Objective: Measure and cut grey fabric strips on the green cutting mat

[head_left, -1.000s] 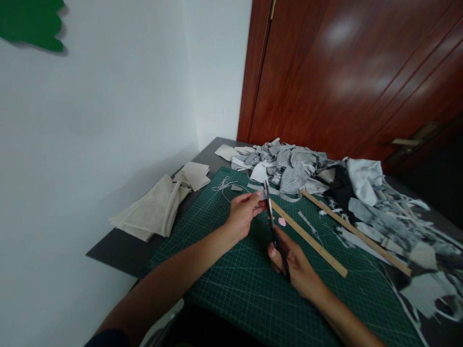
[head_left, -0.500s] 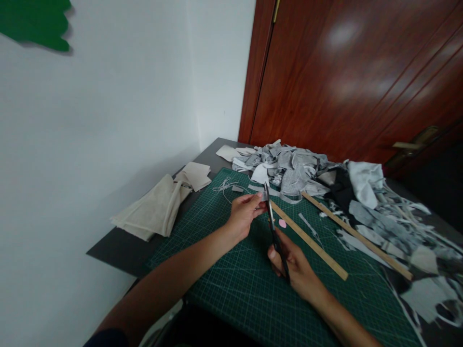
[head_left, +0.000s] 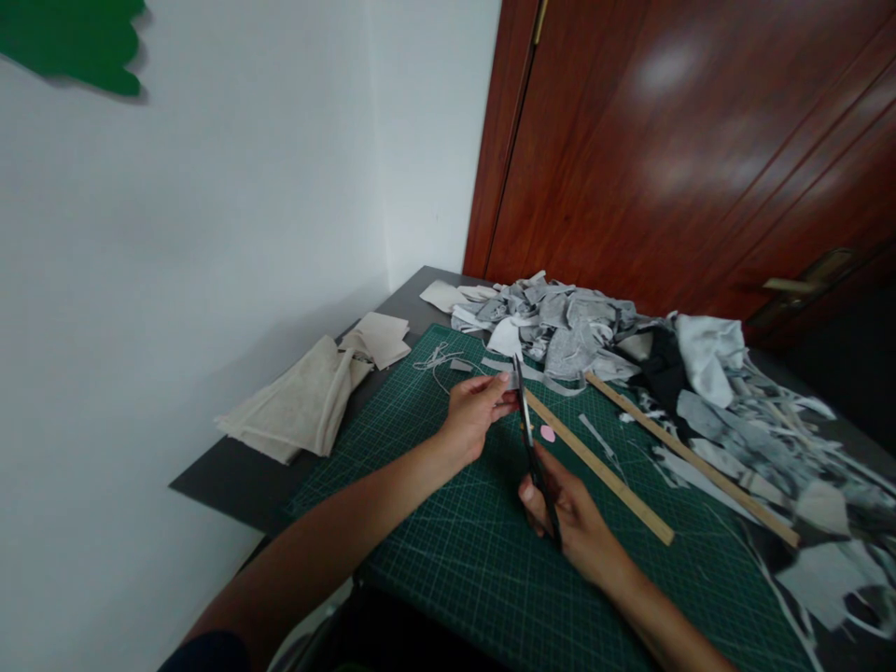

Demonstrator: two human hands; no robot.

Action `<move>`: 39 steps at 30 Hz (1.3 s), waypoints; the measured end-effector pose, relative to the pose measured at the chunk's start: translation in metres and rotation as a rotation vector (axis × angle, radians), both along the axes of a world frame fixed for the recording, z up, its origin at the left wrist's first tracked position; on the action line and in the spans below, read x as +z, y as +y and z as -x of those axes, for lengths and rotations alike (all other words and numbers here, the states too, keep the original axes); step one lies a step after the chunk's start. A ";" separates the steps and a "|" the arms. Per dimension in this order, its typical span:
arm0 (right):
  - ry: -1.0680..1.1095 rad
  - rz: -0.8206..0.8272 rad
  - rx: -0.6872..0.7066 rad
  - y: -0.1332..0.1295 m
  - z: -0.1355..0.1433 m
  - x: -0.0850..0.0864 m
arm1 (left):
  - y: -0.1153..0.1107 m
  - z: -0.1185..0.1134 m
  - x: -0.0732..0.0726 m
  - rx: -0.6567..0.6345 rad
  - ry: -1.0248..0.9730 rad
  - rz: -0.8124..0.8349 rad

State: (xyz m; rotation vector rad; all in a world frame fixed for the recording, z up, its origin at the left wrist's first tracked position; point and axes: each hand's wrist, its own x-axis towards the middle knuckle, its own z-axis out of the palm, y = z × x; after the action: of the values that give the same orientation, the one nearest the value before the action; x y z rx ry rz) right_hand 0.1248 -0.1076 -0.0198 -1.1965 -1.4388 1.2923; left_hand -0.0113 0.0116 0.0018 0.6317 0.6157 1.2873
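My left hand (head_left: 476, 413) pinches a small grey fabric piece (head_left: 511, 381) between thumb and fingers, above the green cutting mat (head_left: 448, 569). My right hand (head_left: 570, 509) is closed round the black handles of a pair of scissors (head_left: 526, 425). The blades point away from me and lie against the right edge of the fabric piece; they look nearly closed. Just right of the blades, a pink oval piece (head_left: 547, 433) rests on the mat. Beyond my left fingers is a small grey scrap (head_left: 460, 366) beside a thin white cord (head_left: 435, 355).
Two wooden rulers (head_left: 602, 467) (head_left: 693, 457) slant across the mat's right side. Grey and white fabric scraps (head_left: 567, 322) are heaped along the back and right. Folded cream cloth (head_left: 298, 401) lies at the left by the white wall (head_left: 245, 187). A brown door (head_left: 644, 159) stands behind.
The whole view has shifted very slightly. Both hands, the scissors and the fabric piece hold almost the same position as before.
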 end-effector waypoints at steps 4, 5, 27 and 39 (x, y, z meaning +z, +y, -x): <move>-0.014 0.003 0.001 0.001 0.000 0.001 | -0.001 0.000 0.000 -0.004 0.007 -0.002; -0.017 0.001 0.002 0.001 0.000 0.001 | -0.001 0.000 0.000 -0.005 0.009 -0.001; -0.037 0.001 -0.025 0.000 0.002 0.004 | 0.000 0.001 -0.001 -0.004 0.027 0.012; -0.055 0.009 -0.033 0.000 0.002 0.007 | 0.000 0.001 -0.001 -0.006 0.029 0.007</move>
State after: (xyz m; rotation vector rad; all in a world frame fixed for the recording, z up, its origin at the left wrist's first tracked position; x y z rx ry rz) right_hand 0.1231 -0.1080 -0.0131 -1.2657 -1.4483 1.2535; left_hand -0.0127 0.0116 0.0011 0.6465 0.6415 1.2722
